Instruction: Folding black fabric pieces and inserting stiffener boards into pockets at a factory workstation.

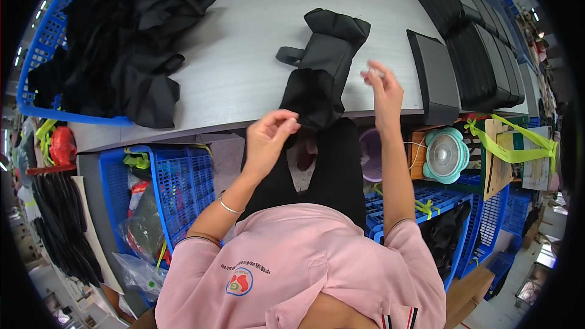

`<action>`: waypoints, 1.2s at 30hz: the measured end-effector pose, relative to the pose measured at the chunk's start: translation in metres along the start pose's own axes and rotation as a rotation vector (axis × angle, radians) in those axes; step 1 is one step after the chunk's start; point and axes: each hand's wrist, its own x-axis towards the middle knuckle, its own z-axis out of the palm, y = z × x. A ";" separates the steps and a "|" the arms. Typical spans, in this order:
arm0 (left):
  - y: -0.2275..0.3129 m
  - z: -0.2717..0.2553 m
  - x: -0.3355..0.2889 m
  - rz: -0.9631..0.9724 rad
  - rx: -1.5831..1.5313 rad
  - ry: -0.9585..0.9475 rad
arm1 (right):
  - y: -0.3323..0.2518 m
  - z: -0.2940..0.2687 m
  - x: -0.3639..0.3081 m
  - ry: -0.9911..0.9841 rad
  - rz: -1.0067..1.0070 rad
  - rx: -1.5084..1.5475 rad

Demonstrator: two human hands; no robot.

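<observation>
A black fabric bag lies on the grey table in front of me, its opened end toward me and hanging over the table edge. A small loop strap sticks out from its left side. My left hand is at the bag's near left edge, thumb and fingers pinched together on the fabric rim. To the right of the bag, my right hand is raised over the table, its fingers loosely bent and apart. No object shows in it.
A blue crate of black fabric pieces fills the far left. Stacks of flat black panels stand at the right, with a single panel beside them. Below the table are blue baskets, a purple bin and a turquoise fan.
</observation>
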 end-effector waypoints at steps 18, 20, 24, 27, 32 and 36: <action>0.005 0.019 0.084 0.254 0.140 0.313 | -0.025 0.032 -0.023 -0.488 0.284 0.298; 0.003 0.019 0.085 0.244 0.137 0.245 | -0.028 0.038 -0.019 -0.461 0.286 0.357; 0.005 0.032 0.079 0.284 0.126 0.232 | -0.032 0.050 -0.022 -0.540 0.248 0.220; 0.010 0.043 0.070 0.341 0.087 0.297 | -0.022 0.059 -0.028 -0.618 0.137 0.081; 0.023 0.010 0.069 0.580 0.151 0.596 | -0.030 0.047 -0.027 -0.053 0.003 -0.370; 0.014 0.033 0.057 0.352 0.194 0.452 | 0.023 0.027 -0.020 -0.002 0.019 -0.287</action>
